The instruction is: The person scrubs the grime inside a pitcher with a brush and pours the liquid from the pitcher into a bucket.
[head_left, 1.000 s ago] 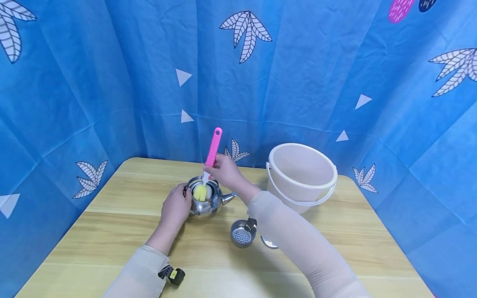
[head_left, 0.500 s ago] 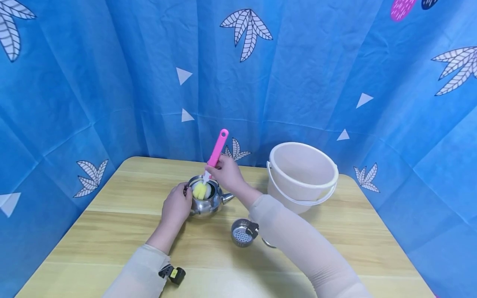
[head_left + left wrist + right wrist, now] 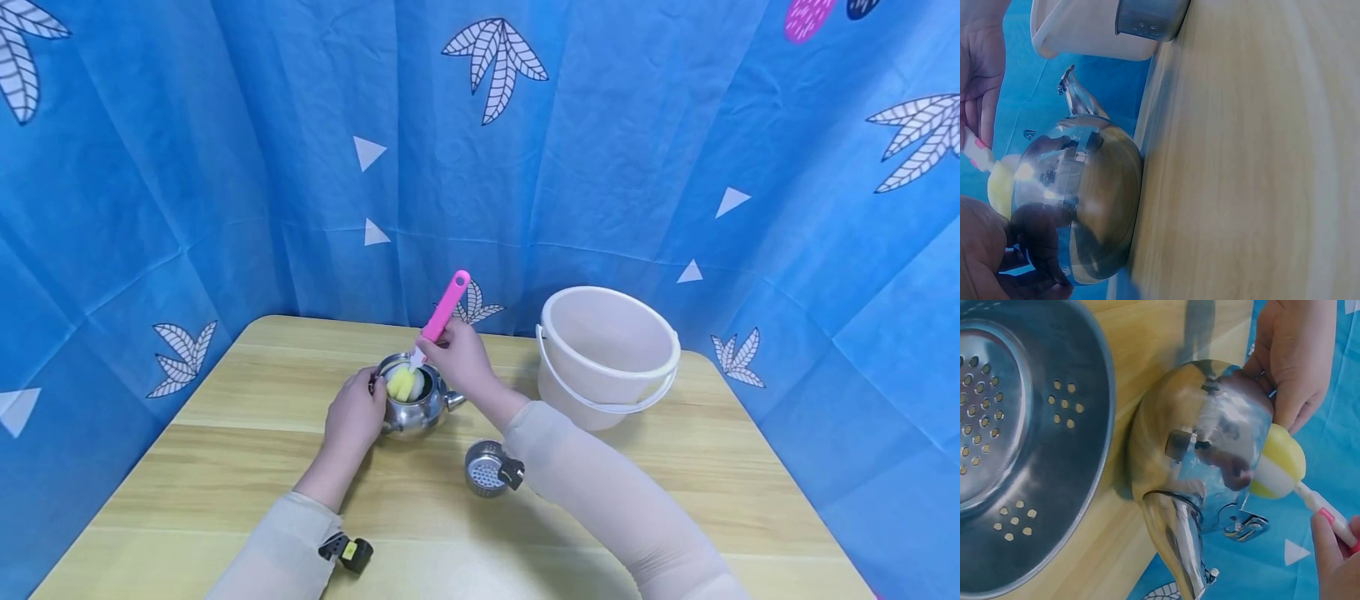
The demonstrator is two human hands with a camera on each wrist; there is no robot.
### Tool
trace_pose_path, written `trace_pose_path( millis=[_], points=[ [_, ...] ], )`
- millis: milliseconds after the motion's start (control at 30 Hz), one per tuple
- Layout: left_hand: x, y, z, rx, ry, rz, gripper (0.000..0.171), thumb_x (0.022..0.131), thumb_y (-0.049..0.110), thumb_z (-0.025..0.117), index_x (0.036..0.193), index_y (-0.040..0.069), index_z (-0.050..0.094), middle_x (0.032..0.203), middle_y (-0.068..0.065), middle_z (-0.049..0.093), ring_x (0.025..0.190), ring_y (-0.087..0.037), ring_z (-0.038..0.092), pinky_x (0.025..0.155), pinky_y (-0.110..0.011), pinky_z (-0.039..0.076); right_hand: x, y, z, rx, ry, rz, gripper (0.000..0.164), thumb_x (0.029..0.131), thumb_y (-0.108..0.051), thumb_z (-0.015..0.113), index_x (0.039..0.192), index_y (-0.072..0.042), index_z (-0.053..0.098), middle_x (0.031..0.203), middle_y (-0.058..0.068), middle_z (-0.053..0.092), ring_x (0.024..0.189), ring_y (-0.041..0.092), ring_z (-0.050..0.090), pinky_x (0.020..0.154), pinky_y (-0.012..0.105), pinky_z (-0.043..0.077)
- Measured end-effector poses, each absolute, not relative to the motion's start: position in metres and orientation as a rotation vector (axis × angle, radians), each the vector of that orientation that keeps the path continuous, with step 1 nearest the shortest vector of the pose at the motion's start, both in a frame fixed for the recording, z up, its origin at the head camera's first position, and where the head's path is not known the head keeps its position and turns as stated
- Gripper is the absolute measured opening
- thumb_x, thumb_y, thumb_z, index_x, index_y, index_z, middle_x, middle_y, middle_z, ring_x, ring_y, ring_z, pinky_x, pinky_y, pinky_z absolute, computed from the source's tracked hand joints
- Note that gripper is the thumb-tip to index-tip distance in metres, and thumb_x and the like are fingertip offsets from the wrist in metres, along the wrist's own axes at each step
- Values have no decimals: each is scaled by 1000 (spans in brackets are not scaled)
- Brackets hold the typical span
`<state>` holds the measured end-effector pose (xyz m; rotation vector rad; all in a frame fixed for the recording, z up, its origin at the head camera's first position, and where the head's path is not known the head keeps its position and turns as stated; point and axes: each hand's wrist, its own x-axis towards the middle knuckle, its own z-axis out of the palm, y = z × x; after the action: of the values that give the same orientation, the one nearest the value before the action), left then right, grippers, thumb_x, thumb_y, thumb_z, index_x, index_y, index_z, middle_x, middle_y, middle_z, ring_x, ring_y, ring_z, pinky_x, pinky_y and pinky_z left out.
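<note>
A shiny steel teapot stands on the wooden table with its mouth uncovered. My left hand grips its left side, thumb at the rim in the right wrist view. In my right hand is a sponge bottle brush, pinched low on its pink handle, near the white neck. The brush's yellow and white sponge head sits in the teapot's mouth, with part of it showing above the rim. The teapot's spout points right, partly hidden by my right hand in the head view.
A perforated steel strainer cup stands on the table in front of the teapot, partly overlapped by the right wrist camera. A white bucket with a handle stands at the back right. Blue patterned curtain surrounds the table.
The brush handle has tilted further to the right and its top has come down. My right hand has shifted slightly right. A round metal piece is now hidden behind the right sleeve.
</note>
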<state>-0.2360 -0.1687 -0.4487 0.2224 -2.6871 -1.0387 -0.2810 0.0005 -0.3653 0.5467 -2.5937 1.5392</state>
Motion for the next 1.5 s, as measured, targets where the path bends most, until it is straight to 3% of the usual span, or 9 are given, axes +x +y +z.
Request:
trace_pose_path(
  millis=[600,967,1500],
  points=[
    [-235,-169,-449,224,-2695,-1030,47,107,25,40,139,-7,51,133,-31,56,121,-48,56,97,-60,47,-271,-2,-377,573,-2506,1560,12,95,-13,69,104,-6,66,91,4,72,76,11,66,68,23,57],
    [-235,-169,-449,228,-2694,-1033,47,107,26,41,139,-7,51,133,-30,57,121,-47,56,98,-60,47,-265,-2,-383,651,-2469,1492,14,95,-11,69,107,-5,66,101,7,74,92,15,72,82,24,58],
    [-237,-170,-448,209,-2679,-1031,46,107,26,41,138,-7,52,131,-31,58,120,-47,56,98,-60,47,-261,-1,-381,725,-2458,1385,11,95,-11,69,106,-8,65,105,7,74,99,19,72,81,24,58]
  ],
)
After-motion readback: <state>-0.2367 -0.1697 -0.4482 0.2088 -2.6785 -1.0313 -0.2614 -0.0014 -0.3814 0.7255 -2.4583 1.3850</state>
